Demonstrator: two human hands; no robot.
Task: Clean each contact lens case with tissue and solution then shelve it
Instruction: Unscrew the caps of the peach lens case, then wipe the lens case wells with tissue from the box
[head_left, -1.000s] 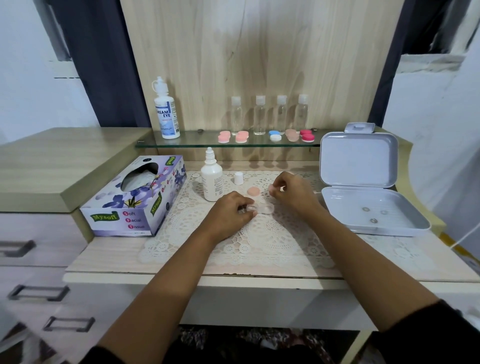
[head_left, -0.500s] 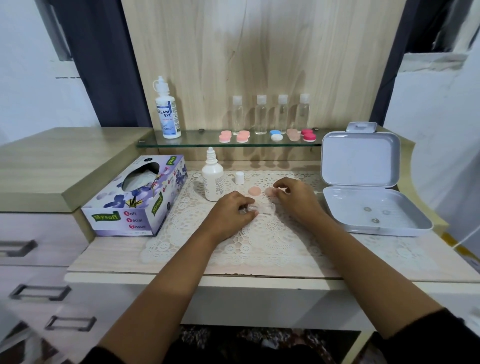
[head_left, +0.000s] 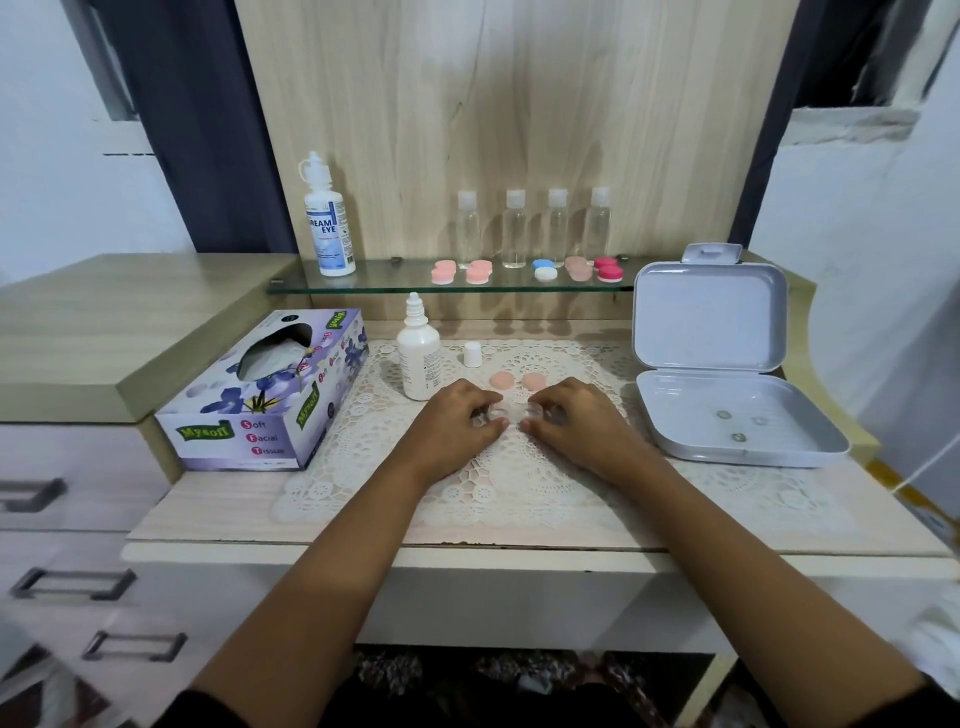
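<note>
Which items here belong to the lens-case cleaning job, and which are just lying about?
Job:
- clear plastic lens case, being held
- two round peach caps
- white dropper bottle
- small white cap
- purple tissue box
- glass shelf holding coloured lens cases

Lying about:
- open grey plastic box
- four clear small bottles
- white lace mat

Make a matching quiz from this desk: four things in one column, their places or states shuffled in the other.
1 tissue box
2 Dream Eye bottle
3 grey box
4 clear lens case

A on the glass shelf
B held by left hand and right hand
C far right, lid open
D far left on the desk

Pairs: 1-D, 2-A, 3-C, 4-B
</note>
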